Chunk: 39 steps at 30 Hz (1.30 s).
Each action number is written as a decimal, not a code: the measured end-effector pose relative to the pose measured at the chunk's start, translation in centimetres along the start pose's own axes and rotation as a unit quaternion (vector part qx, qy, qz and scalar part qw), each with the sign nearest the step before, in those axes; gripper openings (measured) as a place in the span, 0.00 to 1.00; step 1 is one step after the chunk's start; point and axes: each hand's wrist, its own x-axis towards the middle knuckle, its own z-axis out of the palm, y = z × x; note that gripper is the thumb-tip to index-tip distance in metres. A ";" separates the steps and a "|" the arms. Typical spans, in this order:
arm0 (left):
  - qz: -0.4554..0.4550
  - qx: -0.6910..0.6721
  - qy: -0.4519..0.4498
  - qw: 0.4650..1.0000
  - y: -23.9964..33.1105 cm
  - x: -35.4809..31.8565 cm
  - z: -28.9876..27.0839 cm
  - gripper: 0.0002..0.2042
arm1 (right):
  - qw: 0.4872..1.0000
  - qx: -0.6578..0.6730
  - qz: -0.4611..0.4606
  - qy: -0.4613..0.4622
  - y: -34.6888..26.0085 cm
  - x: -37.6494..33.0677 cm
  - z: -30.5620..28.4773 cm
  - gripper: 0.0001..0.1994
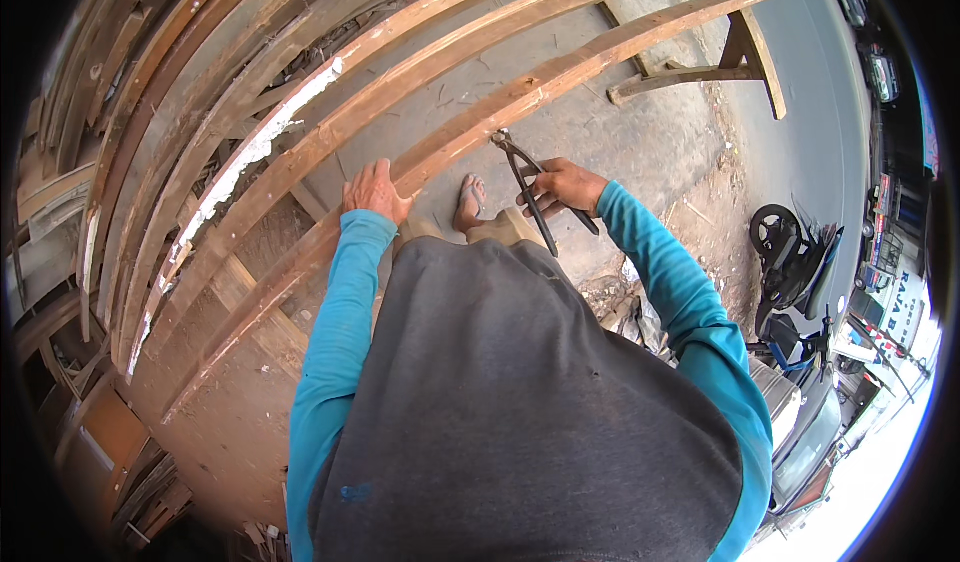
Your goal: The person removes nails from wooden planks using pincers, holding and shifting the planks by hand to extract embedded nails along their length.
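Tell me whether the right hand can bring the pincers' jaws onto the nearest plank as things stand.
Probably yes: the right hand grips the pincers, whose head sits at the nearest plank edge with nothing between; the left hand rests on it further along.

Pincers (527, 187) right of planks (330, 137)

Bare concrete floor (640, 132), stacked old timber (120, 92) left, parked motorbike (790, 252) right, bright daylight.
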 end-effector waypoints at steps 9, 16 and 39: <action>0.023 0.013 0.022 0.999 -0.2 -0.7 0.5 0.29 | 0.989 0.117 0.060 -0.066 -1.9 -0.2 -0.8 0.17; 0.034 0.013 -0.007 0.999 -0.6 -0.3 0.2 0.28 | 0.917 0.373 -0.047 0.136 1.4 2.6 11.8 0.09; 0.018 -0.002 0.008 1.000 -0.7 -0.2 0.5 0.27 | 0.996 0.065 -0.026 0.056 1.3 -0.7 4.3 0.29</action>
